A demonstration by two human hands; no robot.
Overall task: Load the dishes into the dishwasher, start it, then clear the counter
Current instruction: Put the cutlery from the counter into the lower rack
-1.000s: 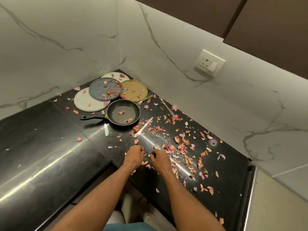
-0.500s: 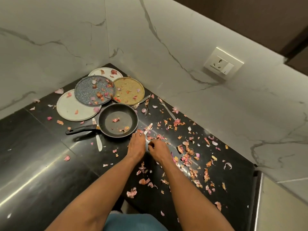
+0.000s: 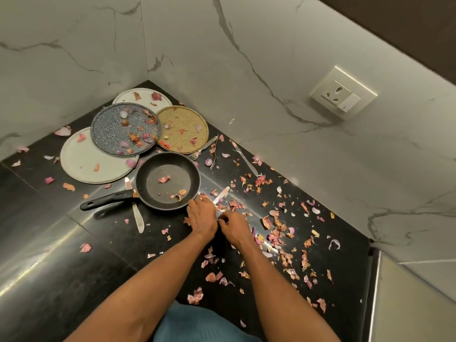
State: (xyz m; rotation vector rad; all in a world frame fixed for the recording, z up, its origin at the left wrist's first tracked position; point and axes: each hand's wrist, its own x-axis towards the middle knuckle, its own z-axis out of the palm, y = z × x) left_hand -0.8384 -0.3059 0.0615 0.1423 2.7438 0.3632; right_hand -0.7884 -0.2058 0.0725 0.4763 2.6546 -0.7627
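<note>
A black frying pan (image 3: 167,181) with a few onion peels in it sits on the black counter (image 3: 49,267), handle pointing left. Behind it, several plates overlap: a large white plate (image 3: 91,166), a blue speckled plate (image 3: 111,129), a gold plate (image 3: 182,127) and a white plate (image 3: 143,96) at the back. My left hand (image 3: 202,215) is curled beside the pan's front rim, its fingertips on peels. My right hand (image 3: 233,224) is close beside it, thumb and fingers pinched over onion peels (image 3: 276,233) that litter the counter.
One table knife (image 3: 138,215) lies under the pan handle, and another knife (image 3: 221,194) lies just beyond my hands. A fork (image 3: 203,148) and a third knife (image 3: 245,157) lie near the marble wall. A wall socket (image 3: 343,96) is at upper right. The counter ends at the right edge (image 3: 371,280).
Both hands have moved further from me across the counter, from the front edge to beside the pan, staying together among the peels. The camera has tilted and come closer.
</note>
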